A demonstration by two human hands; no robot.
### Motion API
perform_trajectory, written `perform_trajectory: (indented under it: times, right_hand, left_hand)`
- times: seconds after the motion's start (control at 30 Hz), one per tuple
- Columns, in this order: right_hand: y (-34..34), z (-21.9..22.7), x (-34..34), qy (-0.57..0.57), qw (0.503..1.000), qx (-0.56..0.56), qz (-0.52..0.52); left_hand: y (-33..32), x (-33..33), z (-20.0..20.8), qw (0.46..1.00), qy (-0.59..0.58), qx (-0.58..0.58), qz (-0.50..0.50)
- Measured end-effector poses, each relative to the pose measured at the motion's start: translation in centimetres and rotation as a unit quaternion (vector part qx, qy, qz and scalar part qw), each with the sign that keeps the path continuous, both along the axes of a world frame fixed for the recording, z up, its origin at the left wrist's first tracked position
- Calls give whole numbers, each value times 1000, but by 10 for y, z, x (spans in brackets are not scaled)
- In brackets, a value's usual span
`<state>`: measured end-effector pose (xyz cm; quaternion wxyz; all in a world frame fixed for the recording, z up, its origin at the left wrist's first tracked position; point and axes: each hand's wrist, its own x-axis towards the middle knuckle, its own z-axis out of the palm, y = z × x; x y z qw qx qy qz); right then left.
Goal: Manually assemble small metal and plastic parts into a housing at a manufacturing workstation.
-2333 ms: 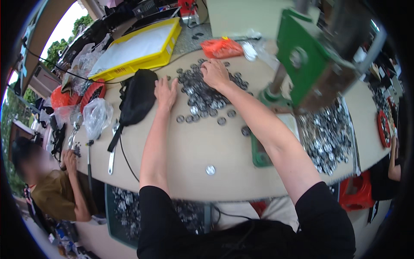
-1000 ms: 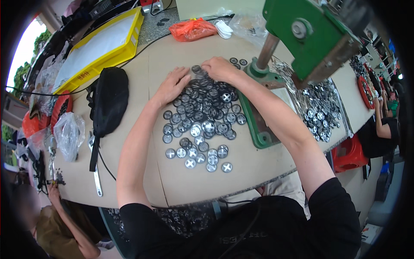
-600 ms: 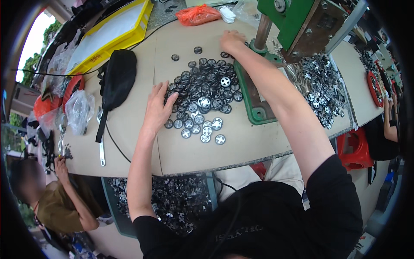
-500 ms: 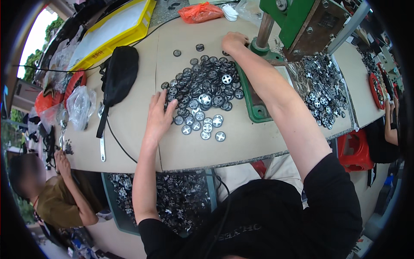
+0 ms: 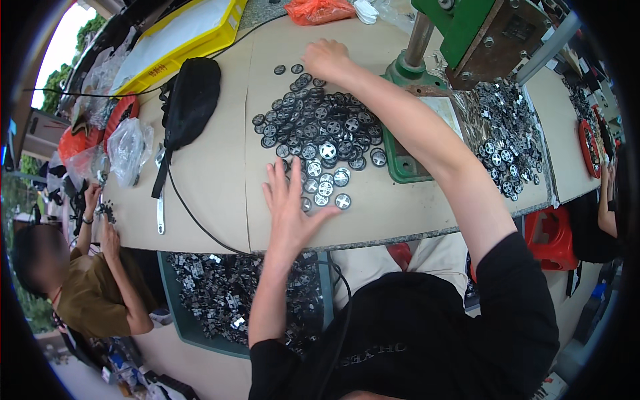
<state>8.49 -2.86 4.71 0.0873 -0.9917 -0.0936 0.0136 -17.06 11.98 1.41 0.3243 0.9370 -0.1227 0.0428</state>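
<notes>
Left hand [image 5: 288,219] spread wide at seven o'clock of the discs [image 5: 333,127], right hand [image 5: 325,59] at twelve, seemingly bracketing them; right grip, can't tell!

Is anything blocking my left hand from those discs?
Nothing visible stands between your left hand and the pile of discs; the spread fingers are at the pile's near edge. The green press is off to the right.

Daylit trees [image 5: 57,87] show at left, pale floor [image 5: 207,373] below, a red stool [image 5: 550,237] right.
</notes>
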Motion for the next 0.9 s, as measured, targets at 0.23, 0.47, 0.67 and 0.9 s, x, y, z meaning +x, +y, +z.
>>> perform_trajectory:
  times: [0.23, 0.47, 0.67, 0.9]
  right_hand:
    - [37, -23, 13, 53, 985, 5, 165]
    - [-8, -9, -82, 44, 971, 39, 230]
    - [-40, -8, -158, -12, 963, 90, 256]
    - [-116, 19, -236, -183, 929, 229, 226]
  left_hand:
    - [-3, -19, -8, 995, -60, 5, 85]
    - [3, -27, -8, 985, -83, -19, 151]
    - [-4, -39, 2, 960, -11, -147, 239]
    - [11, -37, -24, 981, -53, -46, 178]
